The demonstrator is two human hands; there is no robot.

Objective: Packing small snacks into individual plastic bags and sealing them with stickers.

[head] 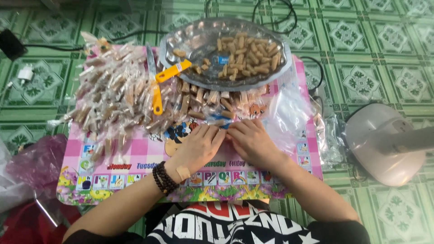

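small clear wrapper (222, 123) with a brown snack stick inside, lying at the top edge of the pink checked play mat (135, 156), pinned between both sets of fingertips. left hand (199, 147) palm down, fingers curled and closed onto the wrapper's left end; right hand (251, 142) likewise flat and low, fingers closed onto the right end. held at both ends, apparently so that the film stays taut over the stick; whether being twisted, folded or pressed cannot be told. beaded bracelet (163, 177) and a small plaster on the left wrist.

heap of wrapped sticks (117, 97) spread over the left and middle of the mat, just beyond the left hand, seemingly laid within short reach. silver metal tray (181, 43) beyond the hands, resting on the far edge of the mat, bare brown sticks (248, 56) gathered on its right half, so unwrapped stock sits apart from the wrapped heap. yellow-handled knife (156, 86) with the blade pointing away, lying along the heap beside the tray; a second yellow handle (174, 71) propped on the tray rim. loose clear plastic bags (289, 108) just right of the right hand, near for taking. mat laid on the green patterned tile floor (384, 54), keeping the food off the tiles. white fan base (384, 144) well to the right, black cable (275, 13) behind the tray.
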